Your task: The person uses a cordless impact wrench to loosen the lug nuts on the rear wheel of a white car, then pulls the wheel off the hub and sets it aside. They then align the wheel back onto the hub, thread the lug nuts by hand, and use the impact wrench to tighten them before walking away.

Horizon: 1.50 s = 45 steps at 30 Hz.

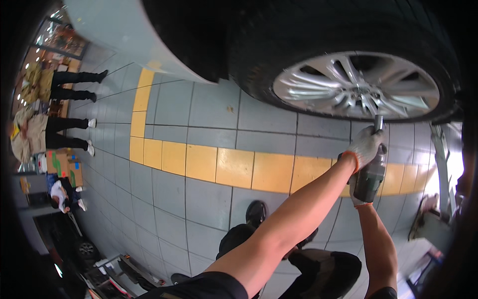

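Observation:
My left hand (367, 145), in a whitish knit glove with an orange cuff, is closed around the front of a dark impact wrench (371, 178). My right hand (354, 192), gloved alike, holds the tool farther back; the tool's body hides most of its fingers. A metal socket (379, 121) sticks out of the wrench's front, close to the lower rim of a silver multi-spoke wheel (328, 97). Whether the socket touches the wheel I cannot tell. A black tire (259, 74) surrounds the wheel, mounted on a light-coloured car (124, 30).
Yellow tiles (234, 164) form a line across the grey floor (209, 199). A metal lift arm (440, 159) stands at right. Several people are at far left, near cardboard boxes (57, 164). A dark car (59, 244) and a red-and-black cart (119, 279) are at lower left.

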Motion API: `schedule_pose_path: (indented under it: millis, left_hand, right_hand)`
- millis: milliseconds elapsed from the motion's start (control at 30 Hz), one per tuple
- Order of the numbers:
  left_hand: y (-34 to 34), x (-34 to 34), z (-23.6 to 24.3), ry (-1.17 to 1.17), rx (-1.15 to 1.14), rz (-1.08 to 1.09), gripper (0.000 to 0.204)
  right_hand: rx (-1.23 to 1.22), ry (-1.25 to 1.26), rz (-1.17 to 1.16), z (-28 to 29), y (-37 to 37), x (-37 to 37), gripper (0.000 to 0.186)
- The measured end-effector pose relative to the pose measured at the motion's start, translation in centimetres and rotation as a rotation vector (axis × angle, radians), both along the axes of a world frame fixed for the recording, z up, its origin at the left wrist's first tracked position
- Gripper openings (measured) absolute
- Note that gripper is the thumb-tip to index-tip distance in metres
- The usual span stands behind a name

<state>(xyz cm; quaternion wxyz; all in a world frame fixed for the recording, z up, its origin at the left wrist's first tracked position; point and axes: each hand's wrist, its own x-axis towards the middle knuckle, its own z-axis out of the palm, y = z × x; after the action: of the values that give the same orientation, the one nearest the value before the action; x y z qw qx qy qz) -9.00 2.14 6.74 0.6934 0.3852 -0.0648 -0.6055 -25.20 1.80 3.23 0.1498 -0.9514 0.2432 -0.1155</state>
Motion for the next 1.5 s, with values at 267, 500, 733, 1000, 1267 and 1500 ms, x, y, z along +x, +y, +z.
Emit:
schedule_pose_path:
  millis: [267,500,733,1000,1267,1500]
  left_hand:
    - [21.0,-11.2,6.7,0.665,0.256,0.068,0.025]
    - [44.1,-18.7,22.8,0.348,0.122,-0.129,0.039]
    - [49.7,-11.2,31.7,0.457,0.228,-0.004,0.039]
    - [57.5,4.4,37.5,0.644,0.036,0.348,0.035]
    - [76.0,28.7,49.5,0.388,-0.231,0.888,0.023]
    - [83.7,48.5,57.2,0.151,-0.082,1.330,0.035]
  right_hand:
    - [0.731,0.386,0.137,10.0,12.5,-16.4,0.031]
    - [0.951,0.532,0.374,24.1,19.4,-26.0,0.018]
    - [0.934,0.624,0.313,41.2,19.5,-1.4,0.022]
    - [0.816,0.620,0.466,55.0,33.6,21.0,0.026]
    - [1.038,0.509,0.699,52.9,51.4,38.6,0.032]
    - [2.306,0.737,0.146,53.7,64.2,63.3,0.031]
